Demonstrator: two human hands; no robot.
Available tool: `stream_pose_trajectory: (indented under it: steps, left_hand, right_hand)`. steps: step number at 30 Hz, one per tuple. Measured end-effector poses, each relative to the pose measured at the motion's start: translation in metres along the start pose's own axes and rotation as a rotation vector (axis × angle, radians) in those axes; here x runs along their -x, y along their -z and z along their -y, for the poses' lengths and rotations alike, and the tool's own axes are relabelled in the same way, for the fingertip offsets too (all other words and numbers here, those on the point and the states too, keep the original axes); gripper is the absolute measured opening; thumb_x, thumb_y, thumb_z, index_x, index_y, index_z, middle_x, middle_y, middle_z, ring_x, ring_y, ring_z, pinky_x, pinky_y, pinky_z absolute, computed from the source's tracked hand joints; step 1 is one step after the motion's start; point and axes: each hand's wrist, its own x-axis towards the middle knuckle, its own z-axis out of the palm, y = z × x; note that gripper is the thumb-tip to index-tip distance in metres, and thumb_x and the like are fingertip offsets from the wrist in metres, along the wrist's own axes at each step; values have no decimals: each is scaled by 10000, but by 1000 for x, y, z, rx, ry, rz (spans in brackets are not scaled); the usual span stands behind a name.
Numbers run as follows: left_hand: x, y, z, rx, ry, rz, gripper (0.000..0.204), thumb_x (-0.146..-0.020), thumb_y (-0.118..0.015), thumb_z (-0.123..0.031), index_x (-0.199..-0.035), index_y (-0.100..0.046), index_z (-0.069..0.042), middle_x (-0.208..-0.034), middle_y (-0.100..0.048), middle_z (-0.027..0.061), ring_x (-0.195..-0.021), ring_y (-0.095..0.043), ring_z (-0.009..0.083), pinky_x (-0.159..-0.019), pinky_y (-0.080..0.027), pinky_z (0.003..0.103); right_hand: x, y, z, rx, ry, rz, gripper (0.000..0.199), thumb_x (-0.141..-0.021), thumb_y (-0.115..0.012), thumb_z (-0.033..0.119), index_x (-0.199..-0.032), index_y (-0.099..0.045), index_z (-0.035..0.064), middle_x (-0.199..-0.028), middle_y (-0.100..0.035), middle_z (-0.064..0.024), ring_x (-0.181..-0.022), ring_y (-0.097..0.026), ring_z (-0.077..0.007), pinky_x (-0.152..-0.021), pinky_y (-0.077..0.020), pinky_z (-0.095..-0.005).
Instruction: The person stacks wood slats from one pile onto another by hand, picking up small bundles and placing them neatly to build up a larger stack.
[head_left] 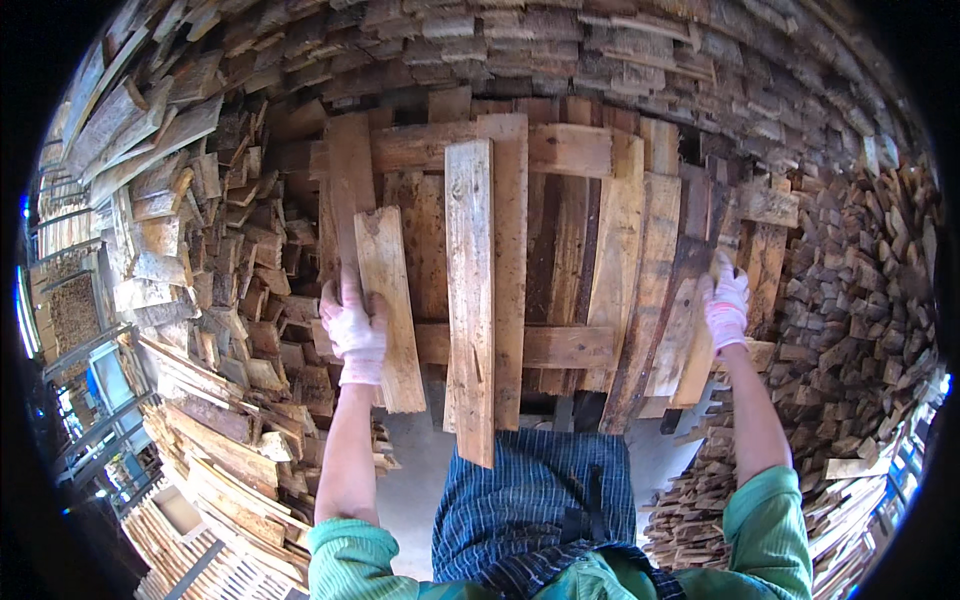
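Note:
Both my hands wear pale pinkish-white gloves. My left hand point(353, 330) is closed around the lower end of a dark wooden board point(349, 175) on the left of the pile. Just to its right lies a shorter, lighter board point(391, 310). At the right edge of the pile, my right hand point(727, 302) grips a narrow board; its fingers are partly hidden. Between my hands, a long pale plank point(470, 290) lies on top, its near end jutting toward my apron. Beside it is a browner plank point(510, 270). Crosspieces point(570, 347) run sideways beneath several lengthwise boards.
Stacked board ends form a high wall point(560, 45) at the back. More wood stacks rise at left point(225, 310) and right point(850, 310). Thin slats point(215, 550) lie at lower left. My blue striped apron point(535, 490) is close to the pile, above a grey floor point(408, 480).

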Motion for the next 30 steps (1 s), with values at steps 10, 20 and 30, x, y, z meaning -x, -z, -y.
stream_pose_trajectory:
  steps: [10, 20, 30]
  left_hand:
    - [-33, 28, -44, 164, 200, 315, 1054, -697, -858, -283, -1522, -221, -129, -1368, -392, 271, -1224, -427, 473, -999, -414, 590]
    - [-47, 69, 43, 996, 335, 83, 946, -741, -798, -63, -1552, -312, -82, -1256, -442, 167, -1163, -496, 290, -1022, -466, 405]
    - [-91, 32, -44, 53, 358, 493, 1088, -791, -817, -406, -1597, -114, -210, -1460, -384, 334, -1330, -437, 487, -1087, -388, 560]
  right_hand:
    - [191, -69, 324, 58, 480, -128, 914, -804, -763, 442, -1569, -301, 247, -1426, -325, -360, -1147, -459, -484, -921, -392, -623]
    - [174, 11, 239, -516, 446, -18, 938, -712, -838, 261, -1531, -382, 270, -1470, -277, -320, -1315, -433, -491, -1079, -448, -592]
    - [145, -16, 305, -298, 152, 372, 1121, -822, -785, 435, -1625, -18, 280, -1574, -160, -353, -1416, -346, -501, -1171, -374, -508]
